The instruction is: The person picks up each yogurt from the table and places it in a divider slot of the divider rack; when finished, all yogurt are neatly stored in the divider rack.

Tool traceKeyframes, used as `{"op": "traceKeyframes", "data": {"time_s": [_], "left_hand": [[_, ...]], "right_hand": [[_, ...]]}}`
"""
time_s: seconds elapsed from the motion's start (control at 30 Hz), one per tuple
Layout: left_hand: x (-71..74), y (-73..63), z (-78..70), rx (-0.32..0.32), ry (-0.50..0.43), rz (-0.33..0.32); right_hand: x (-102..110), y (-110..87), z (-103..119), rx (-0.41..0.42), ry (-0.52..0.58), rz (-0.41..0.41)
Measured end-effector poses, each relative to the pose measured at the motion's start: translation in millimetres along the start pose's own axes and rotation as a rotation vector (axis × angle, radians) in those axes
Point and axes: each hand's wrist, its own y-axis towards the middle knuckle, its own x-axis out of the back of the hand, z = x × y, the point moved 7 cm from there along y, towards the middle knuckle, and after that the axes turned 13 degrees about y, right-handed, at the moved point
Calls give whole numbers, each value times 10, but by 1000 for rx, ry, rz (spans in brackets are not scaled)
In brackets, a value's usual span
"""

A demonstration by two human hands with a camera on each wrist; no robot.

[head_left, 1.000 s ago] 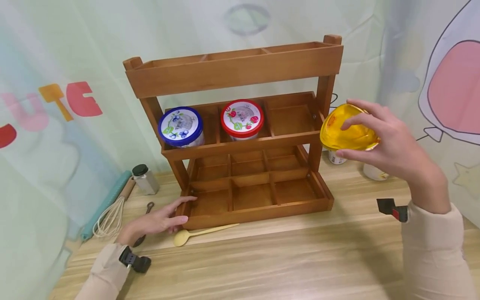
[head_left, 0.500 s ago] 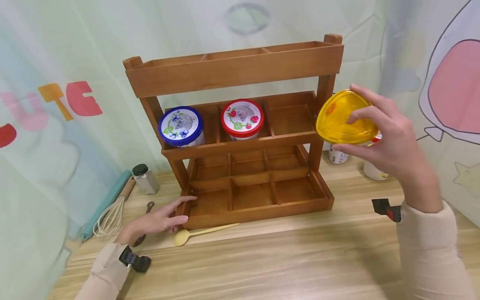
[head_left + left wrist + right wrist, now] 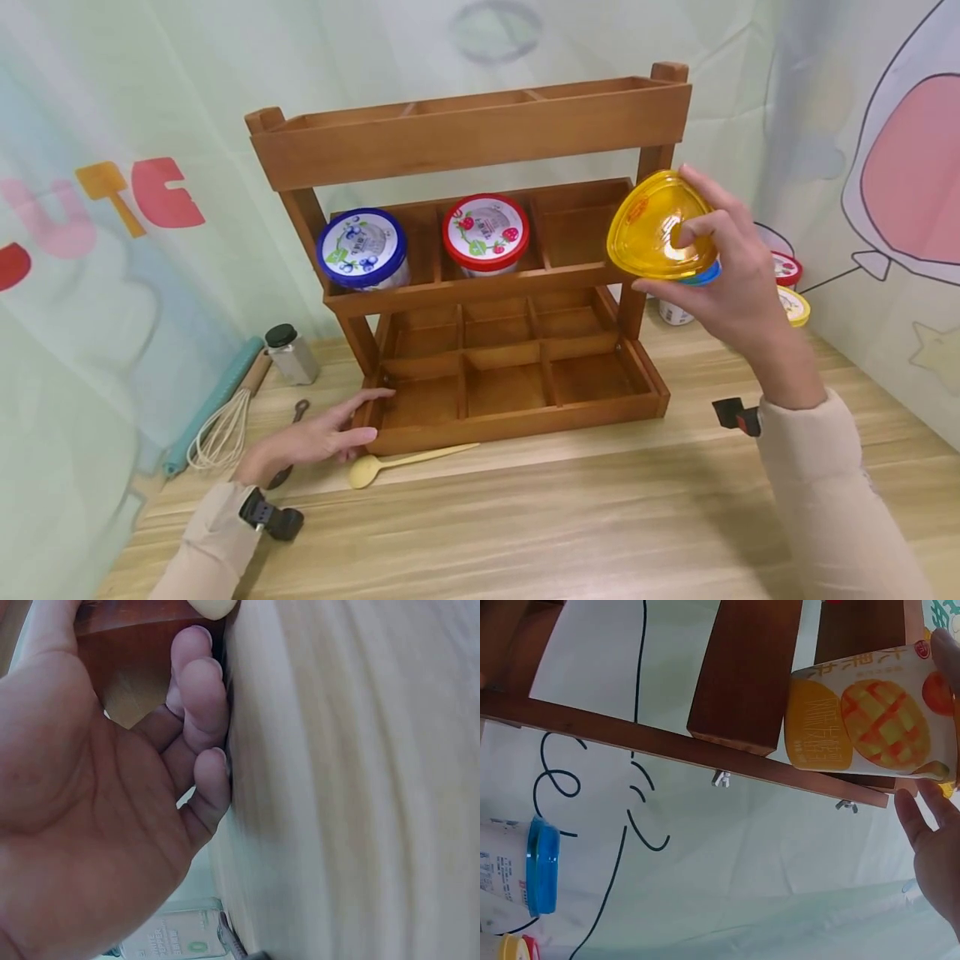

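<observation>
My right hand (image 3: 738,287) grips a rounded-triangular tub with a clear yellow lid (image 3: 648,221), held tilted at the right end of the middle tier. The right wrist view shows the white tub (image 3: 877,724) side-on, printed with mango. It overlaps the edge of the brown wooden rack (image 3: 480,146); contact cannot be told. My left hand (image 3: 318,437) rests at the rack's lower left corner, index finger over the rim and thumb at the front. Its other fingers (image 3: 202,705) bend loosely near the table. A blue-lidded tub (image 3: 362,250) and a red-lidded tub (image 3: 486,235) occupy the middle tier.
More tubs stand behind my right hand, one with a yellow lid (image 3: 793,306) and one with a blue lid (image 3: 543,866). A yellow spoon (image 3: 365,472) lies before the rack. Left are a seasoning jar (image 3: 292,357), a whisk (image 3: 221,433) and a teal roller (image 3: 213,408).
My right hand has carried the yellow-lidded tub leftward and slightly up, in front of the rack's right post, turning its lid more toward the head view. My left hand stays put.
</observation>
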Motion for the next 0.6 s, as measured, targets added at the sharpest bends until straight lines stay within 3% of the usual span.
{"op": "traceKeyframes", "data": {"time_s": [0.33, 0.6], "left_hand": [[11, -6, -9, 11, 3, 0], [4, -2, -2, 12, 9, -3]], "right_hand": [[31, -16, -78, -54, 74, -70], [-100, -91, -229, -109, 21, -9]]}}
